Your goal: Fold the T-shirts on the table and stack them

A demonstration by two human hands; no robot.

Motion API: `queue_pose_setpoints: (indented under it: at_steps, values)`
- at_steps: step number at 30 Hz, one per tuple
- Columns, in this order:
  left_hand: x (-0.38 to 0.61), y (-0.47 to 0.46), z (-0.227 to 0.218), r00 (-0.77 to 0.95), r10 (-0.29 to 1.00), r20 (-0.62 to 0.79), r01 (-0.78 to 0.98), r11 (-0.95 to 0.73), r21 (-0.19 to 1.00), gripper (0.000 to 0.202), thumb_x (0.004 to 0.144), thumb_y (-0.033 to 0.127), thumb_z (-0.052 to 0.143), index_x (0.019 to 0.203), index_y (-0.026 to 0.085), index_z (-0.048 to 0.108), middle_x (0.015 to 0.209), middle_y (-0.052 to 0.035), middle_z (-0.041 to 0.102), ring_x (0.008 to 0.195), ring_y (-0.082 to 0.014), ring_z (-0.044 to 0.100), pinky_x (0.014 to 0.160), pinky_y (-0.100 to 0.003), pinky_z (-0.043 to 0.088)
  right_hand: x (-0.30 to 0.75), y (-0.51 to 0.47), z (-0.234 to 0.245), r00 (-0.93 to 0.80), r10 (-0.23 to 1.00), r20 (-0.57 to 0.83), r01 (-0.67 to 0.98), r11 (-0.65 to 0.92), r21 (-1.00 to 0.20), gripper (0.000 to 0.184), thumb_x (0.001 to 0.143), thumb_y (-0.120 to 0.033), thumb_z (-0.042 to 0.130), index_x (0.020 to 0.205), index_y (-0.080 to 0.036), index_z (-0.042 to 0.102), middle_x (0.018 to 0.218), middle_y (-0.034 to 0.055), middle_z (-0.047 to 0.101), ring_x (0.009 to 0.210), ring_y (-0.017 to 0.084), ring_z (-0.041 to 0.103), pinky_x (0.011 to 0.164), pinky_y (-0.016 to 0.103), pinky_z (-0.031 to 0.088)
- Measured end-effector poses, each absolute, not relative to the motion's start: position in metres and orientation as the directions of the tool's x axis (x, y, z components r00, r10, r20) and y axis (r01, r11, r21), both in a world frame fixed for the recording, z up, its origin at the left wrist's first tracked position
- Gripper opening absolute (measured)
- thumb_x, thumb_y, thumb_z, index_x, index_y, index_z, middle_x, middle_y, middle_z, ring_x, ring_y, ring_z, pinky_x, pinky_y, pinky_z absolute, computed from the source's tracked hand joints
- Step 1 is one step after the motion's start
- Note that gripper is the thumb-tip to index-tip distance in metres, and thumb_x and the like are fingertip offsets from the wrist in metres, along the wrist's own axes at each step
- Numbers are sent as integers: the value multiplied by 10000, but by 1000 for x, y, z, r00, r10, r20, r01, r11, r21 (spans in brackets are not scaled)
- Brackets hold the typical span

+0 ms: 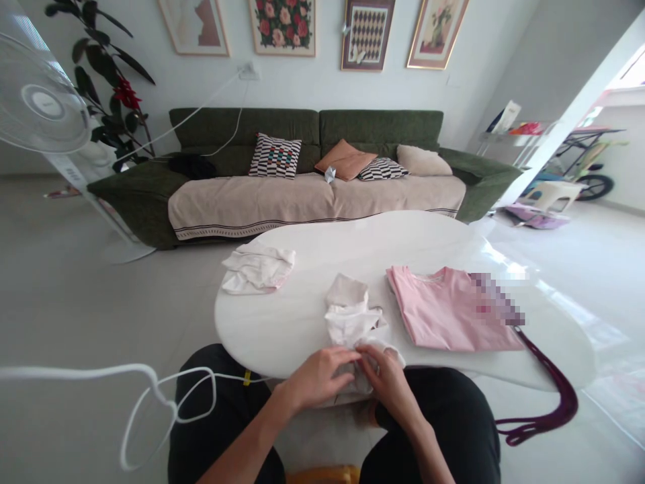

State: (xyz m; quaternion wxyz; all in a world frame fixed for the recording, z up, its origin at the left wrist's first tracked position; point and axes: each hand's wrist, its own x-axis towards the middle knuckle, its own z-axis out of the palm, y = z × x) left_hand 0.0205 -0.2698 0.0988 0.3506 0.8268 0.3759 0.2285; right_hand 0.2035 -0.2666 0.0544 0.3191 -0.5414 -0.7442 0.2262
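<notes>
A crumpled white garment (355, 323) lies at the front edge of the white table (312, 235), its lower part hanging over the edge. My left hand (322, 376) and my right hand (388, 380) meet at its near end, fingertips almost touching. Both hands look closed on the cloth, fingers bent and pinching it. The kind of garment cannot be made out. To the right a folded pink shirt (443, 309) lies flat. Another bunched white garment (259, 269) rests at the table's left end, apart from my hands.
A dark red lanyard (559, 396) hangs over the right edge, its upper end blurred. A white cable (146, 370) loops at the left near my knee. Behind the table stands a green sofa (226, 134) with cushions; a white fan (43, 101) is at left.
</notes>
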Motion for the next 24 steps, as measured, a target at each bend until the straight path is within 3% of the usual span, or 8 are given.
queue_pose_setpoints:
  at_steps: [2,6,13,16,18,20,24]
  values:
    - [5,-268,86,482,871,96,565,-393,726,383,788,183,511,1165,248,537,1166,-35,550,1070,-170,507,952,-277,368,206,-276,45,-176,958,227,688,284,-667,289,833,-352,417,1006,-219,607,840,54,661,781,211,595,722,337,466]
    - [-14,-253,73,307,941,144,677,-322,662,376,786,177,496,1156,222,544,1217,-66,505,1124,-184,464,989,-321,351,206,-293,39,-156,958,241,663,282,-693,305,852,-343,394,1045,-200,583,908,73,666,770,215,615,702,328,474]
    - [29,-208,67,414,877,245,623,-469,626,528,797,240,501,1304,159,379,1340,-108,398,1241,-209,339,1038,-341,263,190,-310,50,-201,962,185,619,271,-737,315,857,-338,386,1059,-204,587,882,65,679,749,217,628,701,334,487]
    - [44,-192,60,396,904,161,691,-408,596,478,725,324,605,1164,155,522,1160,-123,544,1100,-261,467,947,-381,332,193,-316,59,-191,965,180,592,260,-763,313,855,-335,401,1068,-228,604,927,44,681,791,202,634,713,308,497]
    - [43,-191,61,365,922,131,726,-370,579,270,705,330,622,918,165,626,919,-78,606,919,-232,537,843,-337,381,204,-321,69,-139,973,183,584,230,-778,303,847,-346,423,1036,-240,634,926,34,686,814,199,639,702,284,507]
    - [29,-200,69,313,935,167,717,-348,603,175,746,327,573,686,165,600,732,-21,555,753,-168,531,722,-261,390,224,-330,81,-56,979,195,577,191,-794,283,814,-362,486,994,-237,664,929,32,688,857,207,637,697,258,515]
    - [-24,-240,101,66,969,240,668,-222,710,364,820,396,459,540,165,458,550,50,383,553,-96,414,549,-198,316,275,-360,109,187,960,210,461,103,-881,258,695,-352,640,901,-210,703,896,42,696,839,227,644,651,214,525]
